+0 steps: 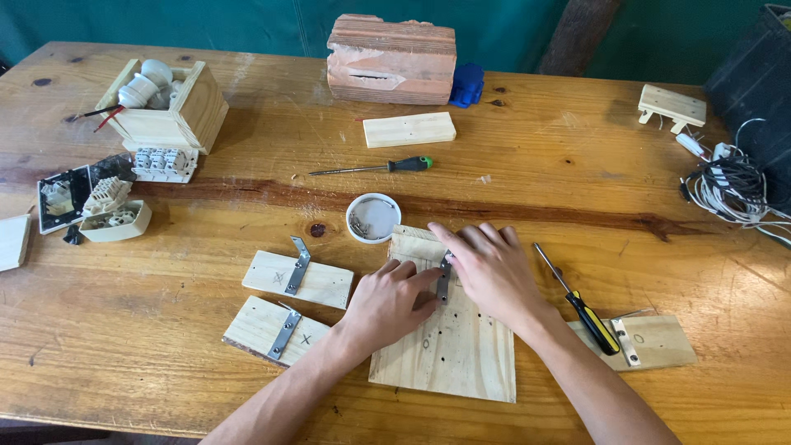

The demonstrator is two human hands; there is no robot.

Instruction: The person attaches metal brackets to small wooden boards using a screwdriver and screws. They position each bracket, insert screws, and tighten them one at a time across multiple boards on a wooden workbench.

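Head view: a small metal bracket (444, 280) is pinched between the fingers of the left hand (387, 303) and right hand (493, 276), pressed flat on a square wooden board (453, 350) lying on the table (577, 173); a yellow-handled screwdriver (579, 302) lies just beside.

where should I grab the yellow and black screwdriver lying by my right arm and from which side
Take the yellow and black screwdriver by its thick handle, coming from the right and above. The thin metal shaft points up-left, toward the right hand, and the forearm lies close along the handle's left side, so the right side is probably freer.
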